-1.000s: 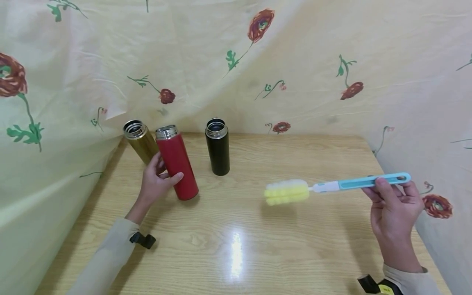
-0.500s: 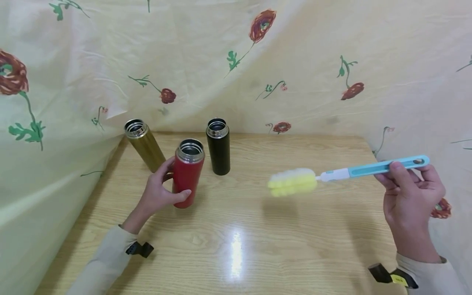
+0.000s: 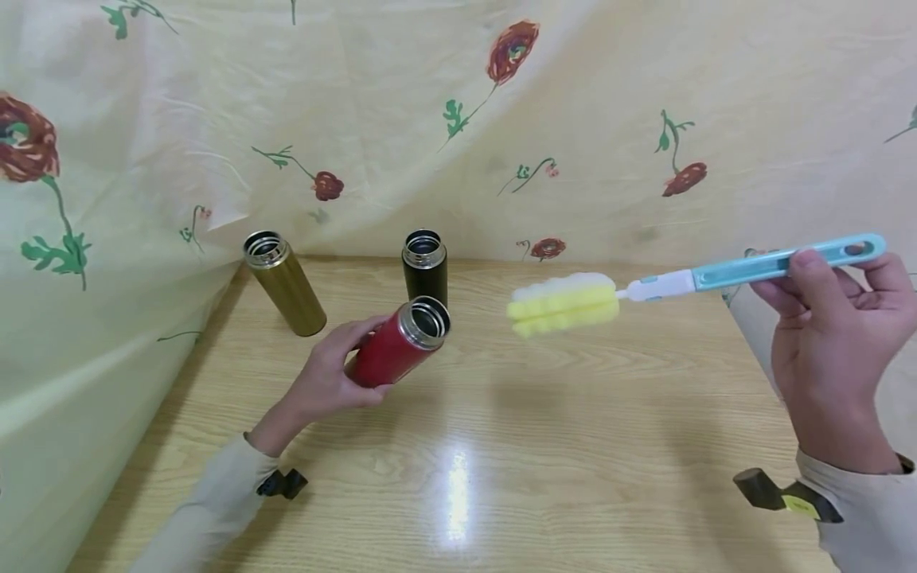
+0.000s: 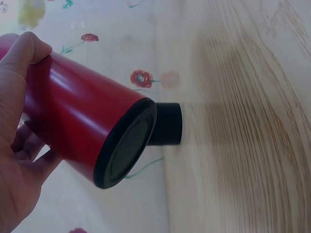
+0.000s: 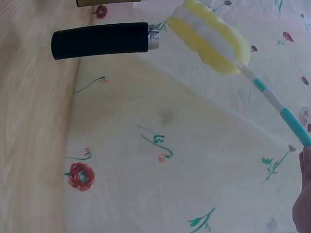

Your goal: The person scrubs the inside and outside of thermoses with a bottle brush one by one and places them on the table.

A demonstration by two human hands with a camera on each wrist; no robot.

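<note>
— What are the two hands doing?

— The left hand has its fingers and thumb curled round the red flask, holding it clear of the counter, tilted, with its open steel mouth pointing up and to the right. In the left wrist view the flask's dark base faces the camera and the thumb lies over its side. The right hand pinches the blue handle of the bottle brush near its far end, thumb on top, fingers curled beneath.

— Where is the brush head?

— Its yellow and white sponge hangs in the air above the counter, right of the flask's mouth and apart from it, the handle running roughly level.

— And around them?

— A black flask stands upright just behind the red one, open at the top. A gold flask stands further left, near the flowered cloth that hangs behind and beside the wooden counter.
</note>
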